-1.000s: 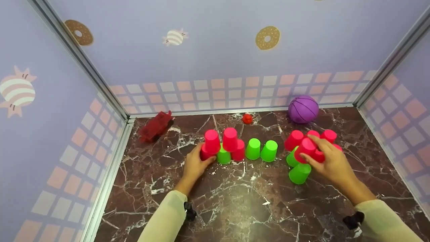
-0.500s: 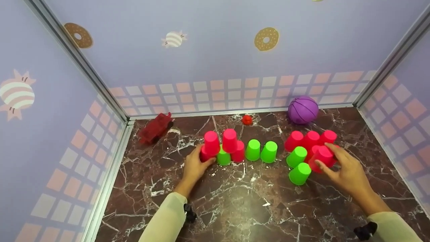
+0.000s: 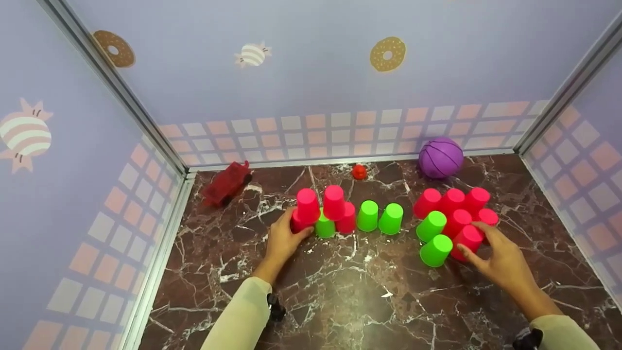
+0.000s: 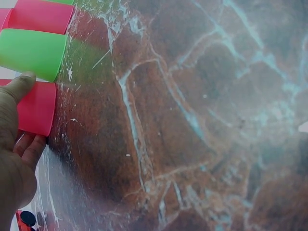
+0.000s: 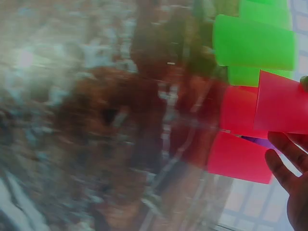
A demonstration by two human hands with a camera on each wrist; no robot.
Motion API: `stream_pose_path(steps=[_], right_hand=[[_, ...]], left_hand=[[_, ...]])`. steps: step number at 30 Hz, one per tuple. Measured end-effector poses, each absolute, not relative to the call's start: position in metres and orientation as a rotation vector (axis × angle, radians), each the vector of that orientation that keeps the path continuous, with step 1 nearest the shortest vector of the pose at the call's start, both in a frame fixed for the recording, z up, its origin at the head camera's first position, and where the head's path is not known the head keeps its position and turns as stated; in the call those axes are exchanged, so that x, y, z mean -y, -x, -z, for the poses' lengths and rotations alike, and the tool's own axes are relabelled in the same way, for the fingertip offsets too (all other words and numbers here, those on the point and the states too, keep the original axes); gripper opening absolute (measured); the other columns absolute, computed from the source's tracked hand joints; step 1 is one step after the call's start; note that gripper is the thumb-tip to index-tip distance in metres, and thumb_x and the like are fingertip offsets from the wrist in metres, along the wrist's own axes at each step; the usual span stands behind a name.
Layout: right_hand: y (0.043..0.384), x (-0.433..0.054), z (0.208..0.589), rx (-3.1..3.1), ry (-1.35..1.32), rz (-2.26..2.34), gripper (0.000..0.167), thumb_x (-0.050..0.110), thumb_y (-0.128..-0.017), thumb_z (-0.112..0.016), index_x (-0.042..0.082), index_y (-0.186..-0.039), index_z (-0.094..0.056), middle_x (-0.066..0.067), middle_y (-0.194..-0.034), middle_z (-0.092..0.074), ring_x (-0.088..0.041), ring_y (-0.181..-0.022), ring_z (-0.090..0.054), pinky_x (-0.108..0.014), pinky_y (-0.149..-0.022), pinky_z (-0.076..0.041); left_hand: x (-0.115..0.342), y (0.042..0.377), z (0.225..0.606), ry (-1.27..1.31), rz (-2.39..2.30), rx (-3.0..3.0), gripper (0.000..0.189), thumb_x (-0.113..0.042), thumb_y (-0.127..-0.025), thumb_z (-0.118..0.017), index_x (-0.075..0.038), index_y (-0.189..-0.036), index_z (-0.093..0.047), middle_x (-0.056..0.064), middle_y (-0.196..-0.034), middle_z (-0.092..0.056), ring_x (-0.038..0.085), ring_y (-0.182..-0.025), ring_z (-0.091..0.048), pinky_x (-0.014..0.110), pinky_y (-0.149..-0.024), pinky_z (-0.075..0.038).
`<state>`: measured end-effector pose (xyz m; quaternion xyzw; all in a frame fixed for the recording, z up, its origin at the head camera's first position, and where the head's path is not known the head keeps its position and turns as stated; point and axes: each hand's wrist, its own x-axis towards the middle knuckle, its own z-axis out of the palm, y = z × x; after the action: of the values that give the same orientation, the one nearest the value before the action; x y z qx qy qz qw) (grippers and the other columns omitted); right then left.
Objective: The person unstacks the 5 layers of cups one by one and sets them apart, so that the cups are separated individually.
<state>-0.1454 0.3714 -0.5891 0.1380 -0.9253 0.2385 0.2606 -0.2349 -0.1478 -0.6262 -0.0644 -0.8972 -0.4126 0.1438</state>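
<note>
My left hand (image 3: 285, 239) holds an upside-down pink cup (image 4: 37, 108) at the left end of a short row, thumb on one side and fingers on the other. Beside it stand a green cup (image 3: 325, 227) and a pink cup (image 3: 346, 218). Two more pink cups (image 3: 307, 204) rest on top of that row. At the right, my right hand (image 3: 505, 257) grips a pink cup (image 3: 467, 242) by its sides, between a green cup (image 3: 436, 251) and the hand. Behind it are several other pink cups (image 3: 454, 200) and another green cup (image 3: 431, 226), all upside down.
Two green cups (image 3: 368, 216) stand between the groups. Along the back wall lie a red toy vehicle (image 3: 227, 183), a small red object (image 3: 359, 171) and a purple ball (image 3: 441, 158). Patterned walls (image 3: 311, 73) enclose the marbled surface (image 3: 330, 301) behind and on both sides.
My right hand has carried its pink cup right and toward me, from above the green cups down to beside the front green one. My left hand has stayed put.
</note>
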Motion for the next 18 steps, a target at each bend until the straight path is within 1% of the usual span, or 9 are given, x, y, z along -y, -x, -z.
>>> stream_pose_path(steps=[3,6,8,10,13,18], right_hand=[[0.142,-0.373,0.601,2.528,-0.362,-0.647,0.07,0.009,-0.074,-0.1,-0.005,-0.134,-0.065,-0.024,-0.115,-0.076,-0.035,-0.085,-0.075,-0.047,-0.075,-0.06],[0.139,-0.373,0.61,2.556,-0.348,-0.666,0.069,0.008,-0.075,-0.1,-0.006,-0.133,-0.064,-0.027,-0.117,-0.076,-0.041,-0.09,-0.076,-0.059,-0.079,-0.062],[0.137,-0.372,0.613,2.571,-0.336,-0.688,0.069,0.007,-0.076,-0.099,-0.006,-0.134,-0.063,-0.031,-0.12,-0.075,-0.048,-0.095,-0.077,-0.067,-0.083,-0.061],[0.136,-0.372,0.615,2.579,-0.324,-0.713,0.069,0.006,-0.077,-0.099,-0.006,-0.134,-0.062,-0.032,-0.121,-0.074,-0.053,-0.101,-0.076,-0.071,-0.086,-0.059],[0.136,-0.371,0.616,2.581,-0.317,-0.731,0.069,0.006,-0.078,-0.098,-0.006,-0.135,-0.062,-0.033,-0.123,-0.074,-0.055,-0.106,-0.075,-0.073,-0.089,-0.058],[0.136,-0.37,0.616,2.58,-0.334,-0.715,0.069,0.006,-0.079,-0.098,-0.007,-0.135,-0.061,-0.032,-0.122,-0.074,-0.053,-0.105,-0.076,-0.069,-0.087,-0.058]], left_hand=[[0.147,0.235,0.627,0.18,1.199,2.593,0.06,-0.025,-0.083,-0.098,-0.015,-0.136,-0.07,0.017,-0.126,-0.08,0.039,-0.116,-0.079,0.058,-0.101,-0.062],[0.146,0.235,0.626,0.174,1.205,2.602,0.06,-0.025,-0.084,-0.098,-0.016,-0.136,-0.07,0.017,-0.127,-0.08,0.038,-0.118,-0.078,0.057,-0.102,-0.062],[0.146,0.234,0.625,0.168,1.203,2.611,0.06,-0.025,-0.084,-0.098,-0.016,-0.137,-0.069,0.017,-0.128,-0.08,0.038,-0.119,-0.078,0.057,-0.103,-0.062],[0.146,0.234,0.625,0.164,1.202,2.616,0.061,-0.025,-0.084,-0.098,-0.017,-0.137,-0.069,0.017,-0.129,-0.08,0.039,-0.12,-0.078,0.057,-0.104,-0.061],[0.147,0.234,0.624,0.166,1.191,2.61,0.06,-0.026,-0.084,-0.098,-0.017,-0.136,-0.069,0.016,-0.128,-0.08,0.039,-0.119,-0.078,0.058,-0.103,-0.062],[0.148,0.234,0.625,0.181,1.172,2.597,0.06,-0.027,-0.083,-0.098,-0.016,-0.135,-0.069,0.016,-0.126,-0.08,0.039,-0.116,-0.079,0.059,-0.099,-0.062]])
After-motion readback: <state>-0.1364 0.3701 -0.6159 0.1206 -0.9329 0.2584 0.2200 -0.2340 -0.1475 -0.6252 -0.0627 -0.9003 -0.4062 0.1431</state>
